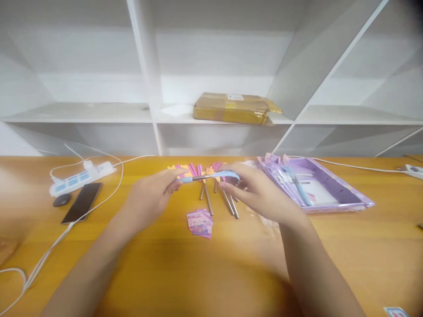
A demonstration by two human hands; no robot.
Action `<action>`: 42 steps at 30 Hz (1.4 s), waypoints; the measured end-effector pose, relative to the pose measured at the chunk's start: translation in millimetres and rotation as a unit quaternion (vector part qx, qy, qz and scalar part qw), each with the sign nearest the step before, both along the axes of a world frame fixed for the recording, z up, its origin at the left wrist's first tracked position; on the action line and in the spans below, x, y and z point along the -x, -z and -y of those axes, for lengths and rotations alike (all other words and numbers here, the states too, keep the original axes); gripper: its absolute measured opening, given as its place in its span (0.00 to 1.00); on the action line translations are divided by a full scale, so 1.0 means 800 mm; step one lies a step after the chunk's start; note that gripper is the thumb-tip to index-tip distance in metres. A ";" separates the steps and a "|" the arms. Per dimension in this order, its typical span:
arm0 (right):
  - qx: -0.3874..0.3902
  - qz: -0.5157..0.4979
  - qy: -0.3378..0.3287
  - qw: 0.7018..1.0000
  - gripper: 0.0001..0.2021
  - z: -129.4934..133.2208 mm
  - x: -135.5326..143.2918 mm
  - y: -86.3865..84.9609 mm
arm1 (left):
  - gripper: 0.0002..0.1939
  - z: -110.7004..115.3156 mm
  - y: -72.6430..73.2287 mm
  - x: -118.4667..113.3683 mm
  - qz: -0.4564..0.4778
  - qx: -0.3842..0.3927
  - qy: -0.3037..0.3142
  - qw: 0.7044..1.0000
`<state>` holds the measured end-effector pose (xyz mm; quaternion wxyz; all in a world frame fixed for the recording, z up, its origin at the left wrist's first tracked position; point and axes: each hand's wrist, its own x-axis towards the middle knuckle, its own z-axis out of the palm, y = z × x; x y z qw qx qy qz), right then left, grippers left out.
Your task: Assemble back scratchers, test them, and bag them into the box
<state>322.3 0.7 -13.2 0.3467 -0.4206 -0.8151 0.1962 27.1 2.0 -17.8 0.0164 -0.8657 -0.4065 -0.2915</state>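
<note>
Above the middle of the table I hold a blue back scratcher point(202, 177) with a metal rod, level between both hands. My left hand point(153, 191) is closed on its blue handle end. At the other end, my right hand point(261, 189) has its fingers and thumb around the curved blue head. Behind and below lie several more back scratchers point(228, 200) with orange and pink parts and metal rods, partly hidden by my hands. A small pile of purple-pink cards point(200, 223) rests on the table in front of them.
On the right stands a purple tray box point(343, 207) holding plastic-wrapped pieces. At left are a power strip point(82, 178), a black phone point(82, 202), a mouse point(62, 200) and white cables. A taped cardboard parcel point(231, 108) sits on the white shelf behind.
</note>
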 end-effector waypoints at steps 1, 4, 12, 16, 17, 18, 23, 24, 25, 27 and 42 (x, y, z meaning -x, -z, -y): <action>-0.045 0.022 -0.005 0.999 0.11 0.000 -0.004 -0.001 | 0.16 0.000 -0.001 0.001 -0.005 0.011 -0.005 1.000; -0.142 0.060 -0.005 0.988 0.11 0.001 -0.004 0.003 | 0.17 0.000 -0.001 0.004 -0.029 0.014 0.003 0.999; -0.256 0.114 0.000 0.960 0.11 0.004 0.023 0.016 | 0.12 0.013 -0.002 -0.002 -0.105 -0.080 -0.019 0.991; -0.301 0.133 -0.003 0.944 0.12 0.002 0.035 0.020 | 0.10 0.016 0.005 -0.012 -0.088 -0.142 -0.001 0.986; -0.306 0.140 -0.001 0.942 0.13 0.001 0.035 0.021 | 0.10 0.015 0.007 -0.012 -0.088 -0.156 -0.001 0.984; -0.314 0.148 0.000 0.938 0.13 -0.001 0.033 0.022 | 0.10 0.012 0.008 -0.010 -0.094 -0.165 -0.004 0.982; -0.363 0.136 0.048 0.921 0.10 -0.025 -0.025 0.014 | 0.09 -0.020 0.003 0.029 -0.107 -0.175 -0.060 0.977; -0.369 0.128 0.067 0.918 0.09 -0.032 -0.043 0.011 | 0.09 -0.028 -0.001 0.043 -0.103 -0.182 -0.068 0.975; -0.369 0.123 0.078 0.918 0.07 -0.038 -0.061 0.009 | 0.09 -0.036 -0.004 0.057 -0.097 -0.201 -0.074 0.972; -0.372 0.112 0.098 0.916 0.07 -0.051 -0.097 0.006 | 0.08 -0.051 -0.009 0.086 -0.094 -0.241 -0.091 0.962; -0.429 0.102 0.307 0.843 0.08 -0.086 -0.259 0.041 | 0.17 -0.111 0.013 0.194 -0.059 -0.220 -0.225 0.948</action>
